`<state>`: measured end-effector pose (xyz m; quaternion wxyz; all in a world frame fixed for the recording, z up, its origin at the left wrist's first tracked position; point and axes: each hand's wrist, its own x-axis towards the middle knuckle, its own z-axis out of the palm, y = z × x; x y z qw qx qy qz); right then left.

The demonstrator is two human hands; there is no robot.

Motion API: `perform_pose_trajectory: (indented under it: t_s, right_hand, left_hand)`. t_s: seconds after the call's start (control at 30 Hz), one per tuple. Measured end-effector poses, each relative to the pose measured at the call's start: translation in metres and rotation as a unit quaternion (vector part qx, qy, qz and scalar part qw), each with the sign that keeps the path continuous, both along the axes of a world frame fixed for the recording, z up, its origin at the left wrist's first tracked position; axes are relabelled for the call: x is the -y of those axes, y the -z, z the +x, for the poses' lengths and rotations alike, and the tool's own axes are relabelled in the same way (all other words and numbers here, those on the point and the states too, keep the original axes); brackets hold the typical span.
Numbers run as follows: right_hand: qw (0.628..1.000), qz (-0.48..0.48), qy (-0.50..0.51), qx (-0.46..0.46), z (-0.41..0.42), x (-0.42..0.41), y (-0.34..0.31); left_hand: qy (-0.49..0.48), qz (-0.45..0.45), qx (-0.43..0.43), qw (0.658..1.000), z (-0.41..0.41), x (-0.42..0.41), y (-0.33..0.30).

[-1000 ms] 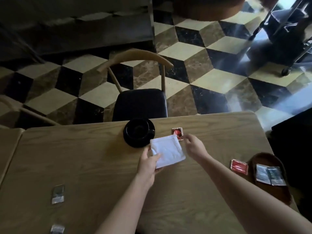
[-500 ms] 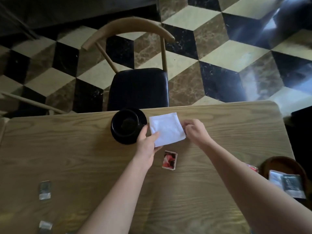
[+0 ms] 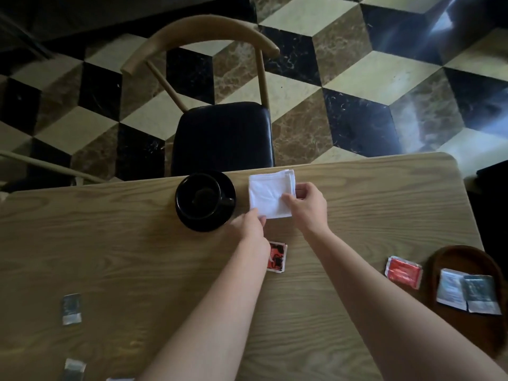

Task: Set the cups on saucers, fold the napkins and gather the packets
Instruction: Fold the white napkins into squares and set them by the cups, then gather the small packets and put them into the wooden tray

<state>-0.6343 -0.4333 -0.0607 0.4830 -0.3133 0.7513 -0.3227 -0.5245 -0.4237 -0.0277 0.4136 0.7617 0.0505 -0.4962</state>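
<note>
A folded white napkin (image 3: 270,192) lies near the table's far edge, right of a black cup (image 3: 202,196) standing on a black saucer (image 3: 229,215). My left hand (image 3: 251,225) pinches the napkin's near left corner. My right hand (image 3: 308,204) rests on its right edge, thumb on the cloth. A red and black packet (image 3: 277,257) lies below the napkin, partly under my left forearm. A red packet (image 3: 404,272) sits beside a brown wooden bowl (image 3: 464,257) that holds two grey packets (image 3: 467,294).
Grey packets lie at the near left: one (image 3: 71,309) and another (image 3: 73,369) at the bottom edge. A wooden chair with a black seat (image 3: 224,136) stands just beyond the table's far edge (image 3: 357,159). The tiled floor lies beyond.
The napkin has moved away from me toward the far edge, with both hands on it, uncovering the red and black packet. The camera has tilted down; the bowl and red packet are in view again.
</note>
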Motion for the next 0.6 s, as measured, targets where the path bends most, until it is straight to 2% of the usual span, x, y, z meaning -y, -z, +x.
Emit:
perform_pose_trajectory:
  t_s: [0.1, 0.2, 0.33, 0.47, 0.6]
  right_hand:
    - [1.0, -0.009, -0.021, -0.011, 0.008, -0.004, 0.001]
    - [0.993, -0.025, -0.077, -0.082, 0.014, -0.003, -0.001]
    - [0.981, -0.02, -0.098, -0.169, 0.016, -0.002, 0.0]
    - [0.976, -0.002, -0.111, -0.19, 0.016, 0.002, 0.003]
    - [0.978, 0.014, -0.089, -0.187, 0.012, -0.001, -0.004]
  left_hand:
    - [-0.027, 0.007, 0.01, 1.0, 0.009, -0.006, 0.006]
    - [-0.009, 0.011, 0.041, 0.999, 0.018, -0.006, 0.014]
    - [0.061, 0.036, 0.111, 0.991, 0.027, -0.01, 0.023]
    - [0.097, 0.04, 0.146, 0.984, 0.03, -0.012, 0.027]
    - [0.114, 0.026, 0.138, 0.984, 0.029, -0.018, 0.024]
